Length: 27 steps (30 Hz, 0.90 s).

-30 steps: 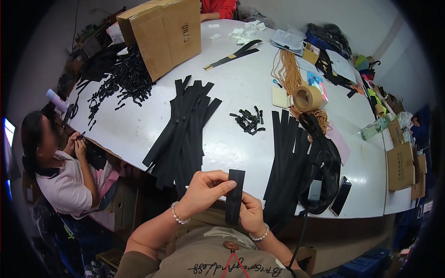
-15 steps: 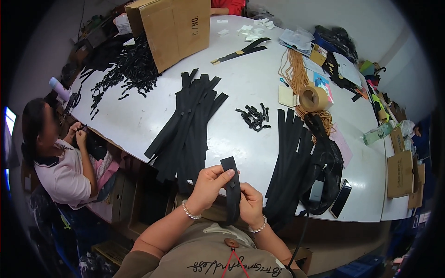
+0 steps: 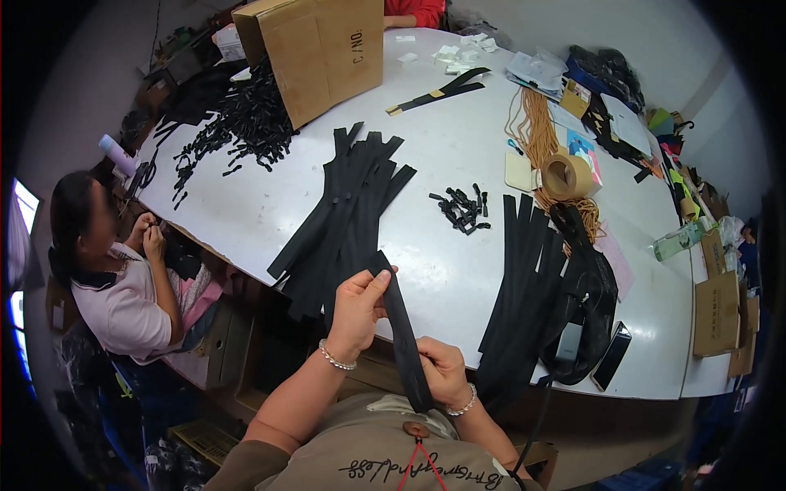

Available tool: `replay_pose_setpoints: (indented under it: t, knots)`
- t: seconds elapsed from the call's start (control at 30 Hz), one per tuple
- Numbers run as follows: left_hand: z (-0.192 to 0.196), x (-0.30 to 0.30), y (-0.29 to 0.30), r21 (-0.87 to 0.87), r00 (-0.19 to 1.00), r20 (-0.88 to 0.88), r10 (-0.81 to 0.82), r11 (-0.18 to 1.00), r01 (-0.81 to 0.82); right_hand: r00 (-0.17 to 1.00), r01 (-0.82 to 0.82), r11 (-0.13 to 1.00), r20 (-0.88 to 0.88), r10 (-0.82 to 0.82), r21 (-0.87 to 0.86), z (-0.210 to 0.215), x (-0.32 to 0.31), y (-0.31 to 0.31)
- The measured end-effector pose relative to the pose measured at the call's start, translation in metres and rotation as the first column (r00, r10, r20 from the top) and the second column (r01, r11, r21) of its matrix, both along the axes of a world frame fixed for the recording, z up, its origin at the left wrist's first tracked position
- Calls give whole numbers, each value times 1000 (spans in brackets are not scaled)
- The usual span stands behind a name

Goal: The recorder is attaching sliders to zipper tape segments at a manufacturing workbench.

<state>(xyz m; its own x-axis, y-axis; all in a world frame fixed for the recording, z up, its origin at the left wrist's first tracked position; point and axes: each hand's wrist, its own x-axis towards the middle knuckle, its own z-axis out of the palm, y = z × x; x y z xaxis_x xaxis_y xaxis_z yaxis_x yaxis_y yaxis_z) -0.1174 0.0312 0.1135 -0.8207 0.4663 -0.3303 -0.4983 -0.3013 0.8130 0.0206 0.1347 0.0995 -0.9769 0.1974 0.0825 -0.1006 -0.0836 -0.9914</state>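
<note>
A long black zipper (image 3: 399, 327) runs slantwise in front of my body, over the table's near edge. My left hand (image 3: 357, 309) pinches its upper end, the thumb on top. Lower down, my right hand (image 3: 443, 370) is closed on the zipper's right edge; its fingertips are partly hidden. Just beyond my left hand lies a pile of black zippers (image 3: 348, 200), fanned at the far end. Right of my right hand, more zippers (image 3: 517, 278) hang toward the near edge. A small heap of black zipper pulls (image 3: 463, 209) sits between the two piles.
A large cardboard box (image 3: 332, 61) stands beside a big heap of black pulls (image 3: 250, 123). At right are a tape roll (image 3: 566, 176), tan cords (image 3: 536, 131), a phone (image 3: 612, 356) and a bottle (image 3: 678, 240). A co-worker (image 3: 123, 278) sits at left, handling something small.
My left hand has moved up and left along with the zipper's upper end. More of the zipper now stretches between my hands. The whole view has shifted slightly.
</note>
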Motion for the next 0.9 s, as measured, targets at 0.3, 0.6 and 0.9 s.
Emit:
replay_pose_setpoints:
  t: [0.3,0.6,0.9]
  knots:
    - [-5,46,-5,-106,961,-35,-275,957,270,980,143,952,98,-175,269,-10,-1,10]
    - [76,-55,-23,-275,806,-591,-25,946,-172,437,736,597,-897,-58,320,77,24,24]
    - [-33,-166,-5,-720,643,-665,-379,552,-420,-673,642,364,-723,-154,-675,132,16,-19]
